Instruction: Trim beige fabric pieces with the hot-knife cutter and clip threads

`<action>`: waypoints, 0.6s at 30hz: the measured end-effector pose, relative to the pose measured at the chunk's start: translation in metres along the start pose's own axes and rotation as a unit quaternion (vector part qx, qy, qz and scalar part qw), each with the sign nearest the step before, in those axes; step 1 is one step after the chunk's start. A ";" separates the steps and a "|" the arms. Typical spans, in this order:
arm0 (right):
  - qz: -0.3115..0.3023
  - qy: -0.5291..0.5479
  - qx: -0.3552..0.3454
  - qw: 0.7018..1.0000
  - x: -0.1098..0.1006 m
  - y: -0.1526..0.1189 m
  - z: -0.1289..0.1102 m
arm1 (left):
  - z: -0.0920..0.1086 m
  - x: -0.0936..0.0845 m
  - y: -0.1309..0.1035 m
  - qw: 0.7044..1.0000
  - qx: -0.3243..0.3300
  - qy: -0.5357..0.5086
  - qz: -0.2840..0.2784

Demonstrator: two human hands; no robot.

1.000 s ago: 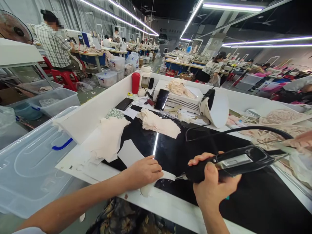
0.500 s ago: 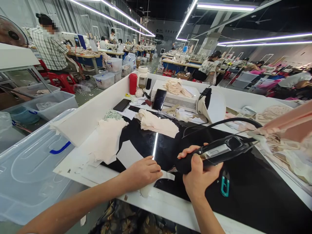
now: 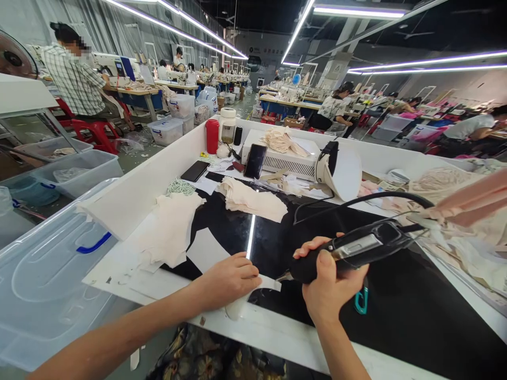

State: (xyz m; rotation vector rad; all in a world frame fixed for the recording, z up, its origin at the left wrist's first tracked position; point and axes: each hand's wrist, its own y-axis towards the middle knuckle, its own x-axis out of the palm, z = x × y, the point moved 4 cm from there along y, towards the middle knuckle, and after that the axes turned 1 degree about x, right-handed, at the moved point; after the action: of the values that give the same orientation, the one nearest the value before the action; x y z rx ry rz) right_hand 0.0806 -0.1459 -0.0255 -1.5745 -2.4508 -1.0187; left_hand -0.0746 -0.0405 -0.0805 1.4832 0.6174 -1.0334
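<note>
In the head view, we judge that the pale strip (image 3: pixel 271 284), on the worktop (image 3: pixel 273 328) near its front edge, is best pressed flat, with the black tool (image 3: pixel 304 268) steady and its tip clear of skin. Left hand (image 3: pixel 227 279): fingers together, slightly curled over the strip; pinch, we cannot tell. Right hand (image 3: pixel 330 287): fingers wrapped around the tool.
</note>
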 end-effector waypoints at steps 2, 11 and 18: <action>0.000 -0.007 0.001 1.000 0.000 0.000 0.001 | 0.000 -0.001 0.000 1.000 -0.001 0.000 -0.004; -0.004 0.045 0.024 0.999 0.008 -0.006 -0.007 | 0.000 0.000 -0.001 1.000 -0.007 0.003 -0.015; -0.041 0.042 0.021 0.998 0.013 -0.016 -0.004 | -0.001 0.001 -0.001 1.000 -0.002 -0.002 -0.025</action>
State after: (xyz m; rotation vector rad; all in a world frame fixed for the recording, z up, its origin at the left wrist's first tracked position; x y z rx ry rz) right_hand 0.0605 -0.1424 -0.0252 -1.3990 -2.4820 -1.0162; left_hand -0.0743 -0.0396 -0.0817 1.4688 0.6568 -1.0738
